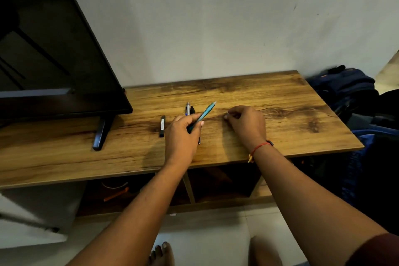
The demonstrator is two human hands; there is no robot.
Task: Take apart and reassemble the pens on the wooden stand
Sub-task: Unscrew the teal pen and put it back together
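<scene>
The teal pen [203, 115] tilts above the wooden stand [280, 114], gripped low on its barrel by the left hand [182, 134]. To the pen's right, the right hand [246, 124] rests curled on the wood; I cannot tell whether it pinches a small part. Spare pens [189, 109] lie just behind. Likely mid-disassembly: next, the right hand must meet the pen's free end.

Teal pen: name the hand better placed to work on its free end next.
Right. The left hand grips the teal pen by its lower barrel, and the free end points toward the right hand, which rests on the wooden stand close beside it. Whether its curled fingers hold anything is unclear.
</scene>
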